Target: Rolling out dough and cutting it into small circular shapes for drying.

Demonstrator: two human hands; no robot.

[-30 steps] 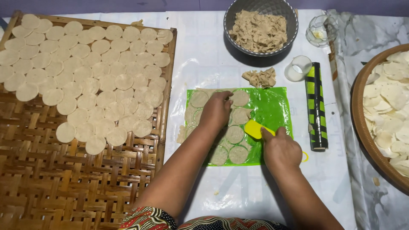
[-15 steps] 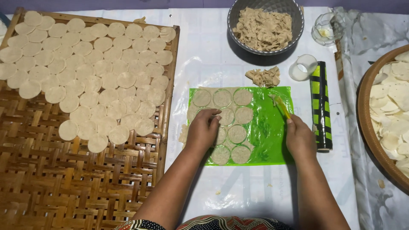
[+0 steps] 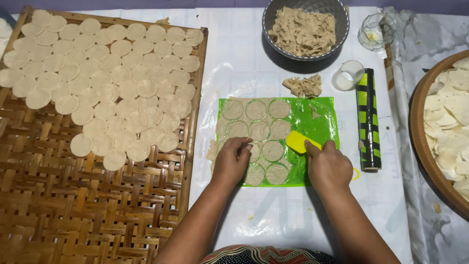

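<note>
Head view: left hand (image 3: 232, 160) grip state hidden over dough rounds (image 3: 259, 130); right hand (image 3: 329, 165) pinching half-hidden yellow scraper (image 3: 298, 141).

We lose part of the round tray (image 3: 415, 127) past the right edge; left hand (image 3: 232, 161) hides some dough discs (image 3: 259, 131).

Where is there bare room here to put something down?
The woven tray's lower half, below the dough rounds, is bare. So is the white cloth between tray and green mat. The mat, bowl and roller area is crowded.
</note>
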